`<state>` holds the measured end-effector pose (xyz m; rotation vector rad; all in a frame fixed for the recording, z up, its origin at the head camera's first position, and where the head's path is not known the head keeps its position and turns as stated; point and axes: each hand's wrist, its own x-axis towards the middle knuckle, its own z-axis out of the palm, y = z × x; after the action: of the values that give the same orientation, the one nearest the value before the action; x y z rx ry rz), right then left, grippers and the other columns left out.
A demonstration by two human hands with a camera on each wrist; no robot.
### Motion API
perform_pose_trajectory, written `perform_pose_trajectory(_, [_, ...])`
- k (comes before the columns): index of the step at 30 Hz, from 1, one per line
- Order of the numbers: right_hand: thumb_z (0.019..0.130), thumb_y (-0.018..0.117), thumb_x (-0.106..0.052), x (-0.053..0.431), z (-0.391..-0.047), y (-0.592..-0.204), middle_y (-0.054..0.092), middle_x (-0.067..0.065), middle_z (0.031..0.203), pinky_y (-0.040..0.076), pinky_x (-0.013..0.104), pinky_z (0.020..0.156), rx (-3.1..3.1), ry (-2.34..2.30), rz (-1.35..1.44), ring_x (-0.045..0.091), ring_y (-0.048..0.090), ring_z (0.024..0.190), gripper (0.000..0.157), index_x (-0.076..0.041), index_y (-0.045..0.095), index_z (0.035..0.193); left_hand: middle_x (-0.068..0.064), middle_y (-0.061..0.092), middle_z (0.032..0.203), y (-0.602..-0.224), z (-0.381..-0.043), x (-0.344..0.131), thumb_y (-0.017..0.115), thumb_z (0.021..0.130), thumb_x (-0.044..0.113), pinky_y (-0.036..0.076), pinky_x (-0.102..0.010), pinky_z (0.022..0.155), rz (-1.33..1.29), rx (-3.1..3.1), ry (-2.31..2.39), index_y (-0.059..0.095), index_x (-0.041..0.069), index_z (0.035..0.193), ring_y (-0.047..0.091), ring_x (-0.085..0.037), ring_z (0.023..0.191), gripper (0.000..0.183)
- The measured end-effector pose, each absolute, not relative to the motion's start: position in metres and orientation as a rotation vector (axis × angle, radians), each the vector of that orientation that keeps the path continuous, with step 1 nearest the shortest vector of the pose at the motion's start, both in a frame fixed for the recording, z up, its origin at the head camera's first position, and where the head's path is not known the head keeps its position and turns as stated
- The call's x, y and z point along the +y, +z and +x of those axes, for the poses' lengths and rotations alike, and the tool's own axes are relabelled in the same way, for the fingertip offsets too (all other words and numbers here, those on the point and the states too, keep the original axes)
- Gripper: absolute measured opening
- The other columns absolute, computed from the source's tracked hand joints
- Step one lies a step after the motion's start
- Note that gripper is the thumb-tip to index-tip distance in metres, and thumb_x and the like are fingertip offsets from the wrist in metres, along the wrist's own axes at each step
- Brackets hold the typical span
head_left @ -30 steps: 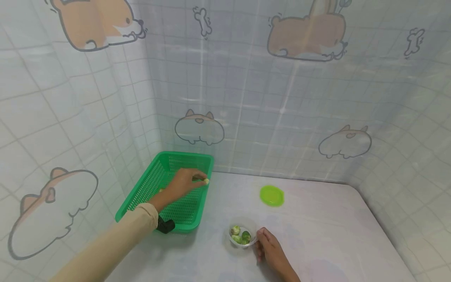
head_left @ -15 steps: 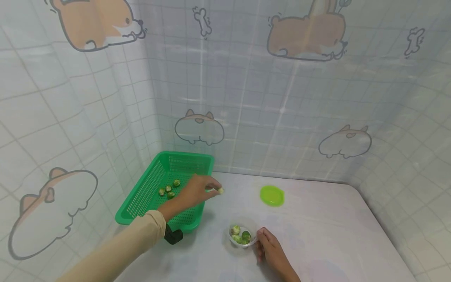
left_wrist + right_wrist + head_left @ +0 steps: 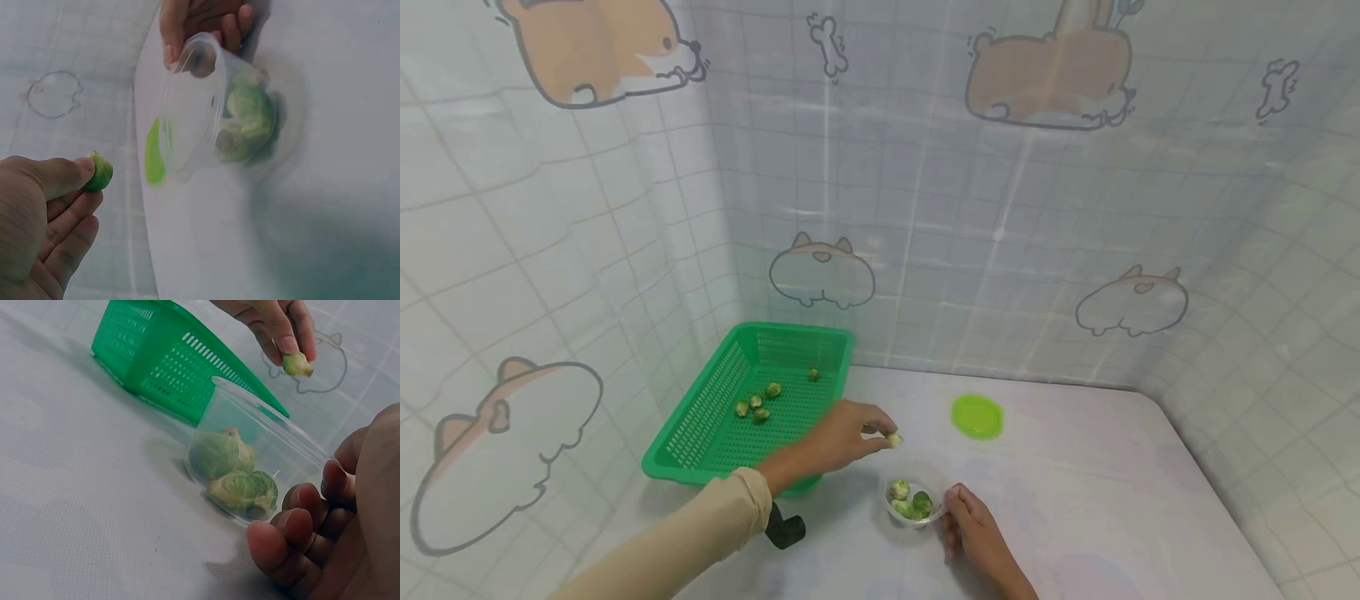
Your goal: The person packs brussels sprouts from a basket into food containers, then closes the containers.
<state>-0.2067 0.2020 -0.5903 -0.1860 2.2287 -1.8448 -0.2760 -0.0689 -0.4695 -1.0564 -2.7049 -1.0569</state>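
One pinched sprout (image 3: 893, 439), one tub (image 3: 269, 449) — one basket (image 3: 700, 410)

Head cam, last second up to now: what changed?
The left hand moved from over the green basket rightward and nearer the person, toward the clear cup, revealing more basket sprouts. Nothing was let go; it still pinches one sprout. Unchanged: right hand gripping the cup's rim, cup sprouts, basket, lime-green lid.

Left hand (image 3: 848, 435) and sprout (image 3: 894, 438) moved from over basket (image 3: 707, 404) to near bowl (image 3: 250, 425); height unclear.
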Motion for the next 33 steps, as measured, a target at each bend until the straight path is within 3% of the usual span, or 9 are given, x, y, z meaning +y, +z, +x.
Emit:
perform_pose_trajectory(3, [0.110,0.040,-0.038,0.202,-0.207,-0.590,0.053,0.003,0.078,0.054,0.031,0.050,2.227,-1.850,-0.197,0.016,0.055,0.056,0.038,-0.003,0.050,0.096,0.006,0.074,0.105,-0.473,-0.274,-0.062,0.077,0.091,0.018,0.059,-0.037,0.090,-1.073,-2.718,-1.052,0.075,0.014,0.110,0.071,-0.016,0.098,0.019])
perform_pose_trajectory(13, [0.110,0.040,-0.035,0.202,-0.207,-0.590,0.053,0.003,0.077,0.054,0.032,0.049,2.212,-1.870,-0.212,0.015,0.055,0.054,0.037,-0.003,0.050,0.096,0.009,0.075,0.103,-0.484,-0.260,-0.038,0.077,0.091,0.018,0.056,-0.021,0.087,-1.151,-2.788,-1.046,0.075,0.014,0.109,0.069,-0.002,0.097,0.019])
perform_pose_trajectory(26, [0.110,0.040,-0.035,0.202,-0.206,-0.591,0.050,0.003,0.074,0.055,0.033,0.048,2.208,-1.899,-0.268,0.013,0.053,0.052,0.039,0.000,0.049,0.094,0.016,0.074,0.099,-0.499,-0.253,-0.018,0.079,0.089,0.018,0.056,-0.018,0.081,-1.240,-2.844,-1.038,0.078,0.017,0.103,0.067,0.002,0.092,0.014])
perform_pose_trajectory(33, [0.110,0.040,-0.038,0.203,-0.207,-0.590,0.052,0.003,0.078,0.055,0.031,0.050,2.206,-1.869,-0.205,0.015,0.053,0.056,0.038,-0.004,0.049,0.095,0.017,0.074,0.093,-0.506,-0.247,-0.010,0.081,0.086,0.016,0.052,-0.011,0.072,-1.286,-2.887,-1.001,0.079,0.017,0.098,0.062,0.008,0.082,0.012])
